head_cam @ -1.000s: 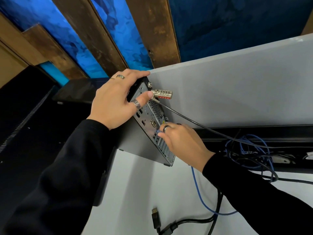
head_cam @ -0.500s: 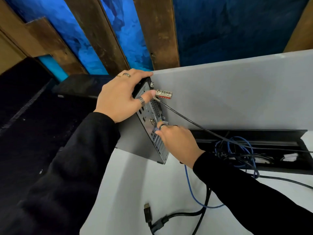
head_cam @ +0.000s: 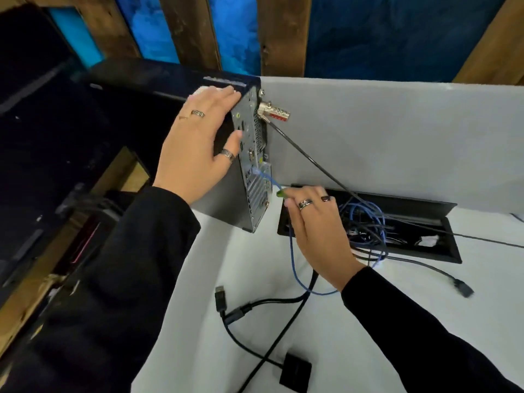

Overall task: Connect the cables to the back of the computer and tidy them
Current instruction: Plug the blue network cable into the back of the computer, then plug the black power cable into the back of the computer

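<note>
A small black computer (head_cam: 226, 194) stands upright at the desk's back left, its metal rear panel (head_cam: 253, 177) facing right. My left hand (head_cam: 198, 143) lies flat against its side, fingers over the top edge and thumb at the panel's rim. A blue network cable (head_cam: 293, 268) is plugged into the panel low down and runs beneath my right hand (head_cam: 317, 228). That hand is just right of the panel with its fingers curled over the cable; the thumb is hidden. A silver combination lock (head_cam: 273, 112) sits at the panel's top, with a black security cable (head_cam: 312, 163).
An open black cable tray (head_cam: 442, 251) in the white desk (head_cam: 397, 336) holds tangled blue and black cables. Loose black cables lie in front: a plug (head_cam: 219, 297), a square adapter (head_cam: 295, 373), another plug (head_cam: 463, 287). A grey partition (head_cam: 397, 131) stands behind.
My right hand has drawn back from the rear panel toward the tray, leaving the blue plug seated in its port. The left hand has stayed on the computer, which now stands more upright.
</note>
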The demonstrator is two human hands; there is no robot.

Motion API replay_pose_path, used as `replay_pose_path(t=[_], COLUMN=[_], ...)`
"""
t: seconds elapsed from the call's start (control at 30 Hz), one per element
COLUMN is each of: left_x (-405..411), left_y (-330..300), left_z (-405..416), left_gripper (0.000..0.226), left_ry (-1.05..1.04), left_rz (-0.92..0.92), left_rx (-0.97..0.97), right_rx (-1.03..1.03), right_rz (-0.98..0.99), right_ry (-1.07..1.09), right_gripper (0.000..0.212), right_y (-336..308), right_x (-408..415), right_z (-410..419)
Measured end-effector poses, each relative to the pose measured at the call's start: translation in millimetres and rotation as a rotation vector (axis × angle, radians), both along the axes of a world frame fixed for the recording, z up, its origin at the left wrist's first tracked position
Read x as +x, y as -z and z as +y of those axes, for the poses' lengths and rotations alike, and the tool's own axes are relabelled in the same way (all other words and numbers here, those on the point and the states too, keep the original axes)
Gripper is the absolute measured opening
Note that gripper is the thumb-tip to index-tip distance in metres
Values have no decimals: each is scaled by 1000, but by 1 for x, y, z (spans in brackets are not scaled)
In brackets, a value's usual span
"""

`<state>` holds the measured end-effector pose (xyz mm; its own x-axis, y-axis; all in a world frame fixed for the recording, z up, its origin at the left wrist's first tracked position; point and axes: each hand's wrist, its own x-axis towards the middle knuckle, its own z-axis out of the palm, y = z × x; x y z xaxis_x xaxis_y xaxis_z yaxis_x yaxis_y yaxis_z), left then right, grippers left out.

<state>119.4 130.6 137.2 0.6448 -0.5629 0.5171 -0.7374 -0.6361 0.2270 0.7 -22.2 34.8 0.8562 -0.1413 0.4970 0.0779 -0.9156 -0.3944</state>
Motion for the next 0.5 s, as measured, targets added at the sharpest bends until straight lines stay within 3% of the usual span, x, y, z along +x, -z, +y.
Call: replay_pose_path(t=[0.1, 0.17, 0.23, 0.37, 0.5], left_x=[-30, -48, -64, -91, -109], left_y=[20, 39, 61, 104, 139], left_z=[13, 24, 33, 47, 58], left_gripper=[50, 46, 41, 35, 30], left_ry=[-44, -60, -74, -81, -61], left_rz=[79, 127, 206, 391, 563], left_rx=[-95, -145, -173, -131, -171], right_rx=[147, 134, 46, -223, -332], right_rz=[-49, -63, 2, 303, 454], right_ry=[-101, -188, -247, -194, -103], right_gripper=[36, 27, 21, 28, 47], right_y=[15, 30, 53, 99, 127], right_x=[-25, -36, -43, -49, -62], right_z=[14, 28, 40, 57, 60])
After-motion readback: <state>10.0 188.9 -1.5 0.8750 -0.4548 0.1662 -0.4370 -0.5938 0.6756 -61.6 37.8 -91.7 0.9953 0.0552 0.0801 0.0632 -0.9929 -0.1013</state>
